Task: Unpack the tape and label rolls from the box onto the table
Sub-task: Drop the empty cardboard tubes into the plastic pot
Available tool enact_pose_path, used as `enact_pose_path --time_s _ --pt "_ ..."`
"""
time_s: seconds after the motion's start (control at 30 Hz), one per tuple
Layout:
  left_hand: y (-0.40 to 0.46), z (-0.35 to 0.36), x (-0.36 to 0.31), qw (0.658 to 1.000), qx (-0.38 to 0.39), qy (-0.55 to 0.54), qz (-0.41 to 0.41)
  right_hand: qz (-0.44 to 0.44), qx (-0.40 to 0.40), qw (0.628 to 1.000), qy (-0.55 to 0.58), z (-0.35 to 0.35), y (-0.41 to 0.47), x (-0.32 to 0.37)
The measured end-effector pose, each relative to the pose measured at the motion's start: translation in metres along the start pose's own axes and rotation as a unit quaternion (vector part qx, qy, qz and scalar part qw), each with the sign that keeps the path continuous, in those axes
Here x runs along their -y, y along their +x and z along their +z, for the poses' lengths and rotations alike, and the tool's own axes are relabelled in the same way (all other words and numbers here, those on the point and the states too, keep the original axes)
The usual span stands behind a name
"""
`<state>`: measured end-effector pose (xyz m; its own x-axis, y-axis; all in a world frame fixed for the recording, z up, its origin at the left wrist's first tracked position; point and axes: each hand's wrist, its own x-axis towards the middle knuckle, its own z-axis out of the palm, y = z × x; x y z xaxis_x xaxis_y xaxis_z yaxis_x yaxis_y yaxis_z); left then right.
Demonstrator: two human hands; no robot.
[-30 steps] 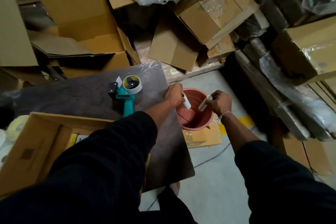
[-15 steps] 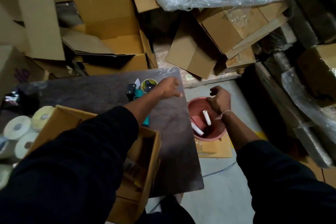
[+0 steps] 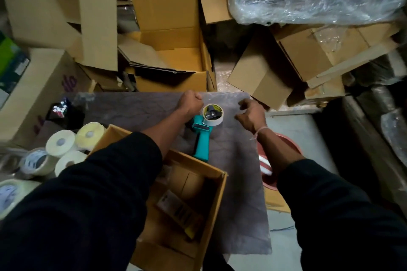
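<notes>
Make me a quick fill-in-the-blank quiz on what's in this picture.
1. The tape dispenser on the table has a ____ handle.
2. The white cores lie in a ____ bucket.
3. The label rolls stand to the ____ of the open box.

Missing words: teal; red; left

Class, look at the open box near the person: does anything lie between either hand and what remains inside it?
Partly. The left forearm crosses above the box, hiding part of its inside. The left hand and right hand are beyond it, either side of the teal tape dispenser. The box is open-topped.
</notes>
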<state>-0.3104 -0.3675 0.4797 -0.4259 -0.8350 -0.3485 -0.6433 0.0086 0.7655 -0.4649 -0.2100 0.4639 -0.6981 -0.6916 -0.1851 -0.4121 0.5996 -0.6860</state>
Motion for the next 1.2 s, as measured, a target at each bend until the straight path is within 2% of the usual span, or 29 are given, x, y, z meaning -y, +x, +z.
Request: enact_pose_path --time_s 0.13,0.2,0.3,0.4,0.53,0.7,0.83,1.0,1.2 --pt "0.002 -0.014 0.009 0.982 0.008 0.188 -0.016 -0.007 0.057 0.998 -0.008 0.027 0.013 0.026" --pt "0.010 -0.014 0.016 0.959 0.064 0.276 -0.028 -0.009 0.096 0.995 -0.012 0.039 0.019 0.034" --pt "0.017 -0.007 0.022 0.933 0.155 0.319 -0.053 -0.021 0.144 0.989 0.007 0.053 0.028 0.043" --pt "0.018 0.004 0.026 0.927 0.174 0.329 -0.052 -0.011 0.162 0.987 0.013 0.063 0.039 0.052" --pt "0.019 0.014 0.033 0.930 0.172 0.322 -0.032 -0.006 0.188 0.981 -0.041 0.073 0.055 0.056" --pt "0.024 0.016 0.044 0.944 0.173 0.277 -0.047 -0.023 0.220 0.967 -0.129 0.073 0.068 0.058" --pt "0.025 0.020 0.043 0.956 0.165 0.234 -0.060 -0.006 0.241 0.959 -0.145 0.076 0.075 0.061" --pt "0.028 0.027 0.042 0.956 0.140 0.246 -0.071 0.009 0.239 0.956 -0.172 0.077 0.079 0.058" --pt "0.030 0.028 0.043 0.961 0.127 0.236 -0.071 0.016 0.183 0.972 -0.143 0.076 0.081 0.055"
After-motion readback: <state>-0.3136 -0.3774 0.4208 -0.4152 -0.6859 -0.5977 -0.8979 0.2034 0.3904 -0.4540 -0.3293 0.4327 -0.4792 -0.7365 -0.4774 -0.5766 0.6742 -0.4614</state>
